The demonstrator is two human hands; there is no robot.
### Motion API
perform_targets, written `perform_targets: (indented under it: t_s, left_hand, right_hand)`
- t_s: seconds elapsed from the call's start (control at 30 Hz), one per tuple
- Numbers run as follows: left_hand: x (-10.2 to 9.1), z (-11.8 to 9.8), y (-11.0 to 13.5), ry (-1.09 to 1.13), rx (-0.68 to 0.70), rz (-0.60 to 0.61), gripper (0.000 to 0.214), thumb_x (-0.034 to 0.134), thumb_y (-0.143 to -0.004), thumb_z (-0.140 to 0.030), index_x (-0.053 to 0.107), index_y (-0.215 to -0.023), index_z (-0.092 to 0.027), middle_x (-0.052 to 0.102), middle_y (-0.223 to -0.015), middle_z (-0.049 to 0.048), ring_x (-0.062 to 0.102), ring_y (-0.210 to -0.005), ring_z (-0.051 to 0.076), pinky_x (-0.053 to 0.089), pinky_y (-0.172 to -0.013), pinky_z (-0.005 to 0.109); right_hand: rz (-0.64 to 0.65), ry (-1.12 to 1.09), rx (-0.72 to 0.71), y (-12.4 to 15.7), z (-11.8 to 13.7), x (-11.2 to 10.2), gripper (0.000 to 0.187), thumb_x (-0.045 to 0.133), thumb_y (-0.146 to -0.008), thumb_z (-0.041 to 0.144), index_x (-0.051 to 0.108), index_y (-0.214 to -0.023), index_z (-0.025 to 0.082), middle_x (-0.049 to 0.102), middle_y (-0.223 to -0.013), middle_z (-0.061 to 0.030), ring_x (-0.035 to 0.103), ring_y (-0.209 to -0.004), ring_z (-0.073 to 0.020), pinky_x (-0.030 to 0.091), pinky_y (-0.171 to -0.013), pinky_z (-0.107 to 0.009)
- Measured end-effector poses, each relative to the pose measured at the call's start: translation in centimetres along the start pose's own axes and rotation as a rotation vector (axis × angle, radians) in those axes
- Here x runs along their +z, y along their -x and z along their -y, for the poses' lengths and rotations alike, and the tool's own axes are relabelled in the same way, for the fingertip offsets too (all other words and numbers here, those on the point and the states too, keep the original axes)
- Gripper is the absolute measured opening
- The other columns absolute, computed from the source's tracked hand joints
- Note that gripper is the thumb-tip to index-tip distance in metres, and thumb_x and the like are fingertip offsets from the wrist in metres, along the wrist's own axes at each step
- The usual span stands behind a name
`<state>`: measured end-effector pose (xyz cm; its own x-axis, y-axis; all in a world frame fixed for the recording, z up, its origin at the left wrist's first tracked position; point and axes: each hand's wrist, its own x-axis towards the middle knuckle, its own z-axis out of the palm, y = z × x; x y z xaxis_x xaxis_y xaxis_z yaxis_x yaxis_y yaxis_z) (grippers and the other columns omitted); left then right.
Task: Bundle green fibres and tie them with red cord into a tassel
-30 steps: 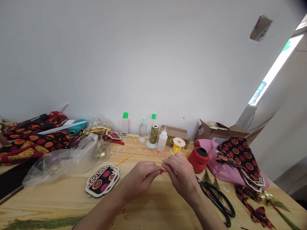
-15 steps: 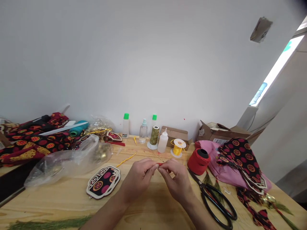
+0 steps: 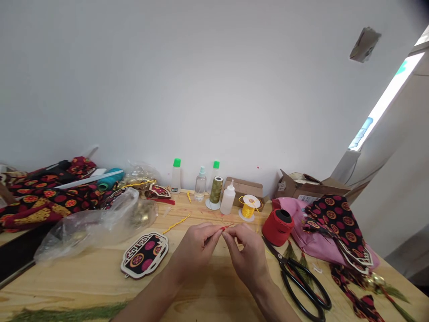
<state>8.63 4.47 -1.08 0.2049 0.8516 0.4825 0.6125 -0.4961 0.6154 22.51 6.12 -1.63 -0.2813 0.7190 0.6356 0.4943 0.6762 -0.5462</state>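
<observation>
My left hand (image 3: 198,246) and my right hand (image 3: 245,250) meet over the middle of the table, thumbs and forefingers pinched. Between the fingertips runs a short piece of red thread (image 3: 225,228), gripped by both hands; its lower part is hidden by the fingers. Left of my left hand lies a flat ornament (image 3: 144,256) with a pale cut-out frame, dark patterned cloth and a yellow cord (image 3: 176,223). To the right of my right hand stand a red thread spool (image 3: 277,230) and black-handled scissors (image 3: 298,279).
Along the wall stand a white squeeze bottle (image 3: 228,199), an olive thread spool (image 3: 216,190), a yellow cord spool (image 3: 248,209) and several clear bottles. Plastic bags (image 3: 97,228) and patterned cloth (image 3: 50,197) fill the left. A pink bag (image 3: 295,226) and cardboard box (image 3: 311,185) are right.
The fingertips have shifted slightly, the right ones drawing a little apart from the left. More of the red piece now shows above them. Nothing else on the table has moved.
</observation>
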Motion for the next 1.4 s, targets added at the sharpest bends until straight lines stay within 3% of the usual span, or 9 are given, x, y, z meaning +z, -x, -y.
perform_targets:
  t_s: [0.13, 0.27, 0.47, 0.63, 0.83, 1.03, 1.17, 1.3, 1.4]
  left_hand:
    - [-0.3, -0.6, 0.1, -0.001, 0.022, 0.073, 0.024, 0.035, -0.081, -0.020, 0.058, -0.075, -0.017, 0.054, -0.062, 0.0016, 0.048, -0.059, 0.013, 0.033, -0.054, 0.022]
    - [-0.6, -0.8, 0.1, 0.007, 0.039, 0.120, 0.022, 0.035, -0.080, -0.016, 0.056, -0.073, -0.016, 0.047, -0.058, -0.0007, 0.044, -0.055, 0.012, 0.031, -0.051, 0.022]
    - [-0.3, -0.3, -0.1, 0.066, -0.011, 0.070, 0.028, 0.035, -0.080, -0.020, 0.051, -0.058, -0.016, 0.039, -0.052, -0.0036, 0.038, -0.050, 0.010, 0.028, -0.049, 0.021]
    - [-0.1, -0.2, -0.2, 0.148, -0.048, 0.005, 0.032, 0.039, -0.078, -0.023, 0.047, -0.047, -0.016, 0.032, -0.048, -0.0053, 0.031, -0.047, 0.008, 0.026, -0.046, 0.020]
    - [-0.2, -0.2, -0.2, 0.200, -0.070, 0.024, 0.028, 0.038, -0.079, -0.024, 0.057, -0.059, -0.015, 0.044, -0.052, -0.0038, 0.038, -0.052, 0.010, 0.031, -0.050, 0.019]
    - [-0.4, -0.2, -0.3, 0.157, -0.056, 0.019, 0.030, 0.039, -0.079, -0.026, 0.055, -0.055, -0.016, 0.039, -0.049, -0.0044, 0.036, -0.049, 0.009, 0.029, -0.047, 0.020]
    - [-0.4, -0.3, -0.3, 0.159, -0.084, 0.002, 0.031, 0.041, -0.078, -0.025, 0.055, -0.052, -0.017, 0.037, -0.048, -0.0047, 0.035, -0.048, 0.009, 0.029, -0.047, 0.019]
    - [-0.3, -0.3, -0.4, 0.158, -0.096, 0.018, 0.030, 0.041, -0.077, -0.025, 0.060, -0.055, -0.017, 0.046, -0.048, -0.0035, 0.041, -0.048, 0.010, 0.031, -0.046, 0.020]
    - [-0.3, -0.2, -0.4, 0.211, -0.096, -0.031, 0.027, 0.044, -0.074, -0.025, 0.065, -0.059, -0.017, 0.057, -0.051, -0.0018, 0.047, -0.049, 0.012, 0.035, -0.046, 0.020]
  right_hand:
    - [-0.011, 0.068, -0.016, 0.0, 0.0, -0.3, 0.016, 0.047, -0.076, 0.019, 0.058, -0.066, 0.017, 0.058, -0.058, -0.0014, 0.045, -0.055, -0.0127, 0.033, -0.052, -0.024]
    - [0.032, -0.008, 0.076, -0.1, -0.2, -0.4, 0.016, 0.047, -0.076, 0.022, 0.058, -0.065, 0.016, 0.053, -0.054, 0.0004, 0.042, -0.052, -0.0114, 0.032, -0.049, -0.023]
    - [0.107, -0.228, 0.231, -0.4, 0.0, -0.6, 0.020, 0.047, -0.076, 0.027, 0.057, -0.063, 0.014, 0.048, -0.052, 0.0025, 0.038, -0.047, -0.0090, 0.030, -0.044, -0.020]
    - [0.134, -0.299, 0.264, -0.6, 0.5, -0.8, 0.020, 0.046, -0.075, 0.026, 0.057, -0.064, 0.013, 0.048, -0.053, 0.0019, 0.037, -0.048, -0.0089, 0.030, -0.044, -0.019]
    - [0.131, -0.176, 0.201, -0.4, 0.2, -0.7, 0.020, 0.046, -0.077, 0.027, 0.057, -0.065, 0.014, 0.047, -0.054, 0.0022, 0.037, -0.050, -0.0094, 0.030, -0.047, -0.021]
    - [0.168, -0.115, 0.163, -0.5, 0.0, -0.9, 0.019, 0.044, -0.079, 0.026, 0.057, -0.070, 0.015, 0.051, -0.058, 0.0012, 0.040, -0.053, -0.0102, 0.031, -0.048, -0.021]
    - [0.150, -0.044, 0.034, -0.8, 0.3, -1.6, 0.016, 0.046, -0.078, 0.022, 0.054, -0.066, 0.016, 0.052, -0.059, 0.0009, 0.043, -0.057, -0.0115, 0.032, -0.052, -0.022]
    - [0.147, -0.022, -0.072, -1.0, 0.3, -2.0, 0.014, 0.046, -0.078, 0.020, 0.053, -0.067, 0.017, 0.053, -0.066, -0.0009, 0.046, -0.067, -0.0140, 0.034, -0.061, -0.025]
    - [0.160, -0.136, -0.056, -1.1, 0.2, -2.2, 0.015, 0.045, -0.080, 0.021, 0.053, -0.068, 0.017, 0.054, -0.070, -0.0016, 0.048, -0.071, -0.0141, 0.036, -0.065, -0.026]
